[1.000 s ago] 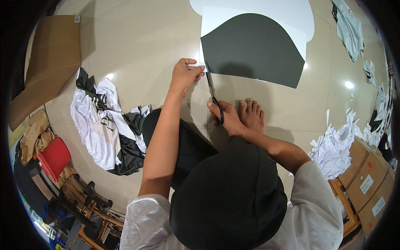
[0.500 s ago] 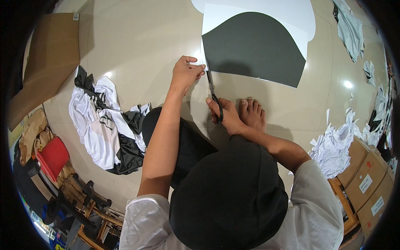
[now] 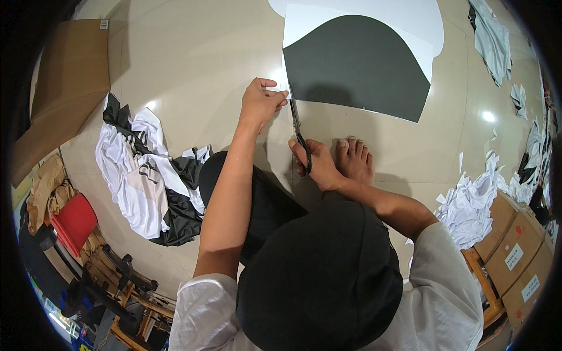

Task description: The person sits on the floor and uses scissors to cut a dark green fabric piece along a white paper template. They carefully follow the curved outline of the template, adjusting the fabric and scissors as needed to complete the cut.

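A white sheet (image 3: 298, 26) bearing a dark grey, round-topped shape (image 3: 357, 67) lies on the floor ahead of me. My left hand (image 3: 263, 102) pinches the narrow white margin at the sheet's near left corner between thumb and fingers. Black-handled scissors (image 3: 297, 126) are in my right hand (image 3: 321, 165), thumb and fingers through the loops. Their blades point away from me along the left border of the dark shape, close to my left fingertips. Where the blade tips meet the sheet is hard to make out.
My bare foot (image 3: 355, 159) rests right of the scissors. A heap of white and black garments (image 3: 140, 181) lies left, near a large cardboard box (image 3: 70, 76). White scraps (image 3: 471, 205) and stacked cartons (image 3: 512, 257) are at right. A red chair part (image 3: 74, 223) stands lower left.
The scissors and my right hand have shifted very slightly. My left hand keeps its pinch on the sheet's margin, and the sheet lies almost as before.
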